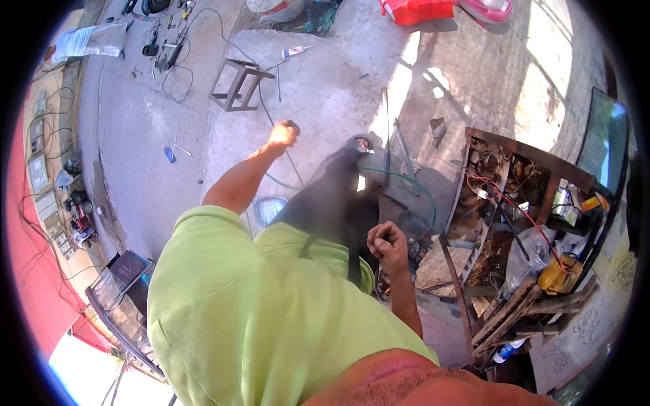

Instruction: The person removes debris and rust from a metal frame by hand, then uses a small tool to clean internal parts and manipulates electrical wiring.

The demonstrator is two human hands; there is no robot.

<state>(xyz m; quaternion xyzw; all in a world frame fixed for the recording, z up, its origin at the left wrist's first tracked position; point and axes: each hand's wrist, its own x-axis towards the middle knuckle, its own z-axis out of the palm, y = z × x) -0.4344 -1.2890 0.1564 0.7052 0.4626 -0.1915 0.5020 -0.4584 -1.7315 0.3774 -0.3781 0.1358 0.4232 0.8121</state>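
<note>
My left hand (285, 133) is out ahead of me at the end of a bent arm, curled into a fist above the concrete floor. Nothing sticks out of it. Beyond it stands a small metal stool frame (238, 86). Close to my right hip is my right hand (388, 241), its fingers bent in and pressed together. Whatever lies inside those fingers, if anything, is hidden. Both hands are apart from the things around them. A green cable (421, 186) runs along the floor past my dark-trousered legs.
At right stands a rusty metal frame (535, 152) with wires and scrap, beside a yellow tool or box (560, 274) and wooden slats (504, 314). Metal bars (406, 152) lie ahead. A white tube (295, 51), power tools (169, 54) and a red bag (416, 10) are farther off.
</note>
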